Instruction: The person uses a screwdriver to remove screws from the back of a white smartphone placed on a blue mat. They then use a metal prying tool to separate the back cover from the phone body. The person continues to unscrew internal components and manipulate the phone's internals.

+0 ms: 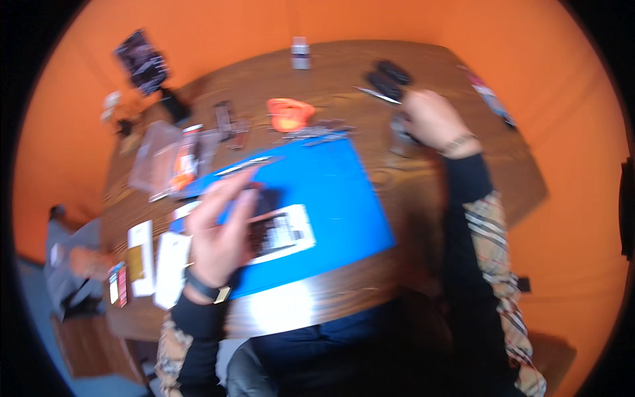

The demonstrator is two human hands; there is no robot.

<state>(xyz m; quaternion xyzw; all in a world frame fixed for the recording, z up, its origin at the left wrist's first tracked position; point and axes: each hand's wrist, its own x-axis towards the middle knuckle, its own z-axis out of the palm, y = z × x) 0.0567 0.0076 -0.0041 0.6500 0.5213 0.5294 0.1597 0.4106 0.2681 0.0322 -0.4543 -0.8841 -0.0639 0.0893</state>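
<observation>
Grip of the right hand (433,122), upper right of the frame, is at a small clear container (399,140) by the worktop (390,177); blur hides whether it is clamped. Left of centre, the left hand (219,231) is beside a white-bordered dark panel (283,231) on the blue mat (350,228); its grip, apart or together, I cannot tell.

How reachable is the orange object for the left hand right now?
Likely yes: the way to the orange object crosses the blue mat and slim tools, with nothing tall between. Whether the left hand is free is too blurred to tell.
</observation>
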